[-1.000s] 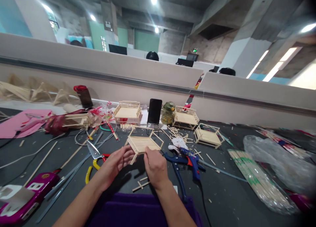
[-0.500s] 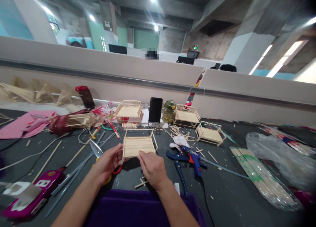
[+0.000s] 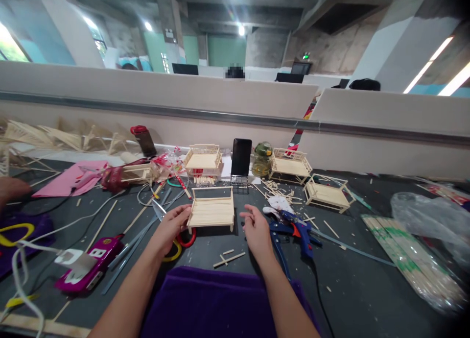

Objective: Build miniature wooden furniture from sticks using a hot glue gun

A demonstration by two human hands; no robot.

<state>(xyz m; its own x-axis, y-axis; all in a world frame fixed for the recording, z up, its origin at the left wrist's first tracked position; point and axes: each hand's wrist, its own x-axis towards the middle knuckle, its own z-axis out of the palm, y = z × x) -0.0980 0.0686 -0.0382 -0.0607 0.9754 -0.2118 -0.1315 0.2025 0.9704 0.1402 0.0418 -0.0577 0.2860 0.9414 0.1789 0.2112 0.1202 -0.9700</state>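
Observation:
A miniature wooden bed (image 3: 212, 214) built from thin sticks stands roughly upright in front of me, with a raised rail at its far end. My left hand (image 3: 174, 226) pinches its left edge. To the right, my right hand (image 3: 257, 225) is apart from the bed, fingers loosely spread and nothing in them. Scissors (image 3: 176, 250) with red and yellow handles lie partly hidden under my left hand. Close to my right hand are a blue glue gun (image 3: 303, 235) and a blue-handled cutter (image 3: 279, 250). A few short sticks (image 3: 229, 258) lie between my forearms.
Similar stick models (image 3: 203, 160) stand along the back, near a phone (image 3: 241, 157) on a wire stand and a glass jar (image 3: 262, 161). A magenta power strip (image 3: 91, 264) with cables lies left; bagged sticks (image 3: 407, 259) lie right. Another person's hand (image 3: 12, 188) shows at far left.
The bed has been turned from tilted to level and lowered toward the table. My right hand has let go of it and moved right. The view has shifted left.

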